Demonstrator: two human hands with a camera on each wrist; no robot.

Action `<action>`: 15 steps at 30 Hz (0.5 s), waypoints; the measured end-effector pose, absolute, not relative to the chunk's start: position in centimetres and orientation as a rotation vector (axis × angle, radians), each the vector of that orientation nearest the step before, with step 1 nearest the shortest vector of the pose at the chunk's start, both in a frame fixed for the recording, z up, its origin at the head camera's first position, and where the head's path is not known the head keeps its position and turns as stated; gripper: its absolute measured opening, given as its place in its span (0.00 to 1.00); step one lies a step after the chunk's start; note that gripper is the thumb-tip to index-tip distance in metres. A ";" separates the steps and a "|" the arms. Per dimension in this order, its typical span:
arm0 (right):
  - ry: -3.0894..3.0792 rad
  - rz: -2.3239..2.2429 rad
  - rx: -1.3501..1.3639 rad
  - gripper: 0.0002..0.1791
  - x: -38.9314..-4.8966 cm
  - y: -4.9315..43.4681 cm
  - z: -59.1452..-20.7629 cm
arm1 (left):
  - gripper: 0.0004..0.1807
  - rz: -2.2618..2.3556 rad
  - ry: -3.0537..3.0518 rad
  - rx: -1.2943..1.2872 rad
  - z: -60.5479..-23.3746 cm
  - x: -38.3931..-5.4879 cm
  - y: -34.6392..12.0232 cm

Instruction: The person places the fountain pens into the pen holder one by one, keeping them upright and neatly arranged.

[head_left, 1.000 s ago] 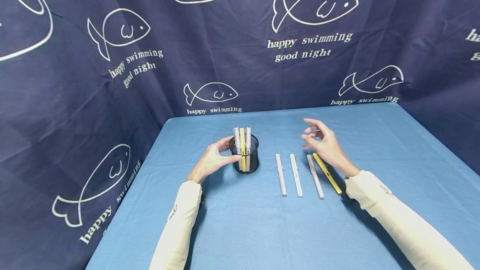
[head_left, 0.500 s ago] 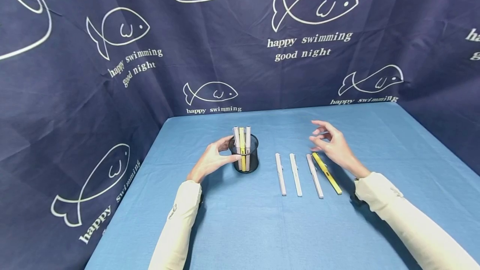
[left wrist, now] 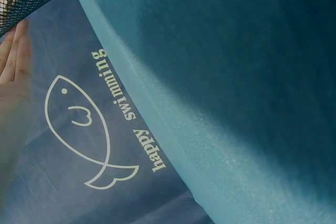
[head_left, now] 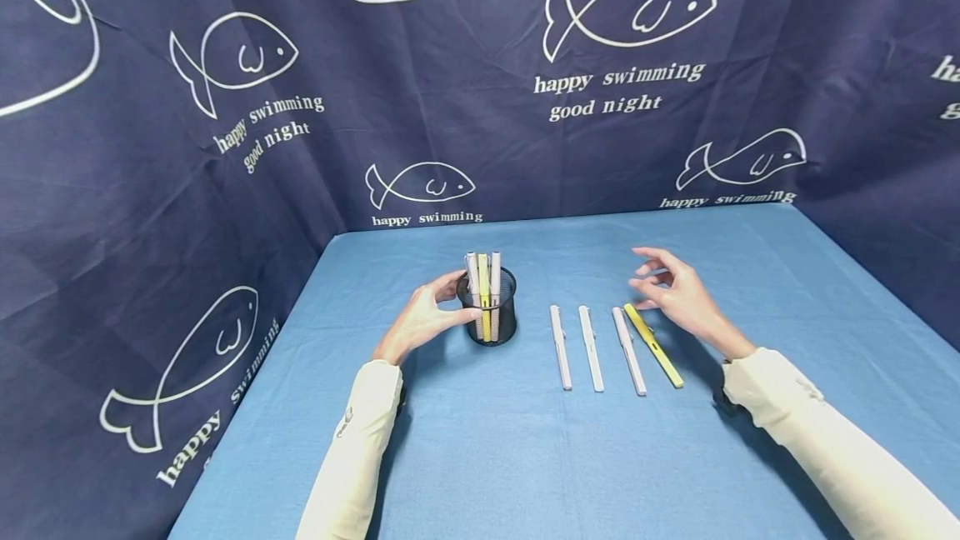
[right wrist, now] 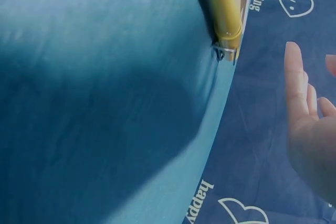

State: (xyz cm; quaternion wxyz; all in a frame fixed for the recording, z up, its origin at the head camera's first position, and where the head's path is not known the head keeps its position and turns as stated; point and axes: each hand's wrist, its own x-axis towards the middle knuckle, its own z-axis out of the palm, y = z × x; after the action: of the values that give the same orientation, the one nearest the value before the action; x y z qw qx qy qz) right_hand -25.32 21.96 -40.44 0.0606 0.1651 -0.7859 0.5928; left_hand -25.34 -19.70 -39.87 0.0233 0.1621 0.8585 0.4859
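Observation:
A black mesh pen holder point(head_left: 507, 322) stands upright at the left-middle of the table, with a yellow pen point(head_left: 483, 275) and two pale pens point(head_left: 496, 273) inside. My left hand point(head_left: 422, 322) holds its left side, thumb at the front and fingers behind; the left wrist view shows fingers point(left wrist: 21, 56) against the mesh. My right hand point(head_left: 684, 298) hovers with loosely bent fingers and holds nothing. Just below its fingers lies another yellow pen point(head_left: 654, 346), whose clip end shows large in the right wrist view. Left of it lie three pale pens point(head_left: 591, 348), roughly parallel.
A blue cloth point(head_left: 495, 457) covers the table. Dark blue curtains point(head_left: 420, 90) with white fish prints and lettering hang behind it and along both sides.
My right hand has drawn back to the right, away from the pale pens, and slightly down. My left hand stays at the pen holder, and the pens lie where they were.

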 end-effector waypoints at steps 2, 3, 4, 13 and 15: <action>-2.395 1.802 0.494 0.31 -25.3 22.2 -40.4 | 0.44 1.503 2.662 0.501 -39.9 -25.4 -19.7; -2.406 1.803 0.491 0.31 -25.2 22.3 -40.4 | 0.44 1.502 2.663 0.499 -39.9 -25.4 -19.7; -2.416 1.810 0.488 0.31 -25.2 22.4 -40.4 | 0.44 1.502 2.664 0.496 -39.9 -25.4 -19.7; -2.538 1.781 0.477 0.32 -24.9 23.4 -40.5 | 0.44 1.516 2.649 0.478 -39.9 -25.4 -19.7; -2.568 1.779 0.473 0.32 -24.8 23.7 -40.5 | 0.44 1.517 2.649 0.479 -39.9 -25.4 -19.7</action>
State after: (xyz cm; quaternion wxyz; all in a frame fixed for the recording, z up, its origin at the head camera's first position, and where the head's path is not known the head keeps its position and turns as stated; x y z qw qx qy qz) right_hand -24.83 23.66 -40.54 -0.0088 0.1498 -0.8127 0.5630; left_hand -25.39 -19.71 -39.92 0.0256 0.1550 0.8570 0.4908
